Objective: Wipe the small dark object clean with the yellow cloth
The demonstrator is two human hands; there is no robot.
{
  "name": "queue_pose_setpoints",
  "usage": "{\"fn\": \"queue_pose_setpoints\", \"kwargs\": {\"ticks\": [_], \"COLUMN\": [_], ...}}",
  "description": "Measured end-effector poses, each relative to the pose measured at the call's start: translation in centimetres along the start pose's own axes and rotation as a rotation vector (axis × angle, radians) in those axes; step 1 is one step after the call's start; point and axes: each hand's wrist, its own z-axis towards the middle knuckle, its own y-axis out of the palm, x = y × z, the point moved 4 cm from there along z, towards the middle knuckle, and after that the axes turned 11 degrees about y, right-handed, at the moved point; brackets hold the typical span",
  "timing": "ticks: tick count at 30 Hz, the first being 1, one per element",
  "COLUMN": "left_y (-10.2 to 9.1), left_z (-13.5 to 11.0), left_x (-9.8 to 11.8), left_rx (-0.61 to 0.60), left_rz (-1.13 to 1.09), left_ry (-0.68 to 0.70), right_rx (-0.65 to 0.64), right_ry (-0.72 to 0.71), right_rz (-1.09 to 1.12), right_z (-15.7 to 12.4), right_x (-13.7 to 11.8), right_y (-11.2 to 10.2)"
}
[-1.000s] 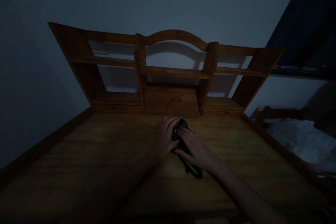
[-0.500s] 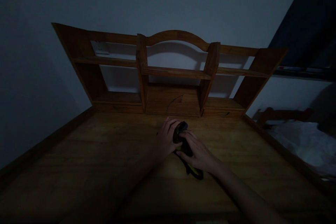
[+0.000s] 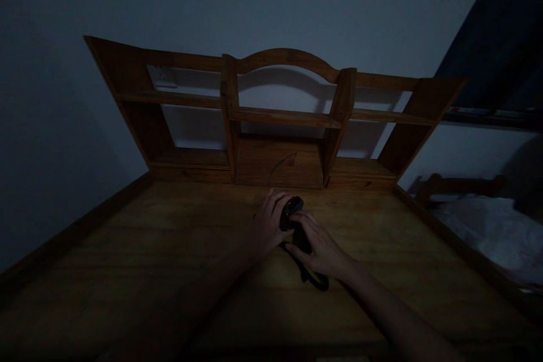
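Grip of left hand (image 3: 267, 225) and right hand (image 3: 320, 246) clasps dark object (image 3: 301, 239), any writing indiscernible.

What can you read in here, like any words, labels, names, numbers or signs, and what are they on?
There are none I can read.
Black-and-green object: too dark to read, and partly covered by the left hand and right hand.
Small things on the ledge: too small and dim.
Wooden shelf unit: no lettering shows.

Black-and-yellow object (image 3: 300, 240), grained brown desk (image 3: 178, 237)
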Motion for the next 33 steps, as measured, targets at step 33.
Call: {"fn": "queue_pose_setpoints", "kwargs": {"ticks": [33], "left_y": [0.20], "left_z": [-0.01], "left_x": [-0.20], "left_rx": [-0.021], "left_rz": [-0.005], "left_ry": [-0.027], "right_rx": [0.016], "right_ry": [-0.007], "right_rz": [0.011], "right_z": [0.02], "right_x": [-0.30], "right_y": [0.18]}}
